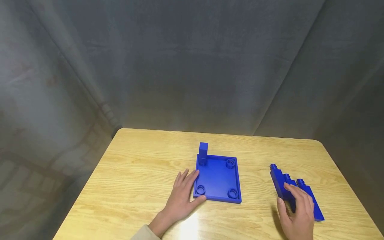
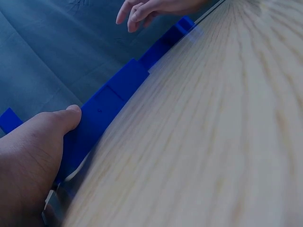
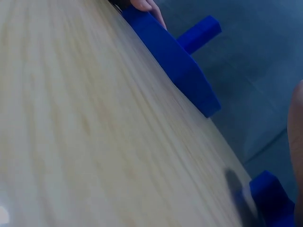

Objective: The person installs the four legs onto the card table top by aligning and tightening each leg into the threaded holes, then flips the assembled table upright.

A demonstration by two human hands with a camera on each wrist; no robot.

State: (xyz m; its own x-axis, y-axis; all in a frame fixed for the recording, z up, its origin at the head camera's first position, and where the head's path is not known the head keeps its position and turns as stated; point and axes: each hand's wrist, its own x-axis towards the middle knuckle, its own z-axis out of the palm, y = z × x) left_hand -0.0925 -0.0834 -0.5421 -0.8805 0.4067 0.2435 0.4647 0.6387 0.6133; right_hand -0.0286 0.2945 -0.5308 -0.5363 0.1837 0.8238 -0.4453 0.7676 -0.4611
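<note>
A pale wood-grain table (image 1: 135, 163) spans the head view's lower part; grey cloth (image 1: 192, 66) hangs across the top.

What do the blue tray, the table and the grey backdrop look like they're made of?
Blue tray: likely plastic, satiny, judging by its smooth, even colour and crisp edges. Table: wood or wood-look laminate, somewhat glossy, showing grain and a bright reflection. Grey backdrop: probably fabric, matte, with soft creases.

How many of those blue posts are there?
4. One upright post stands at the far-left corner of the blue tray; the left post, middle post and right post lie side by side, partly behind the right hand, which might hide more.
</note>
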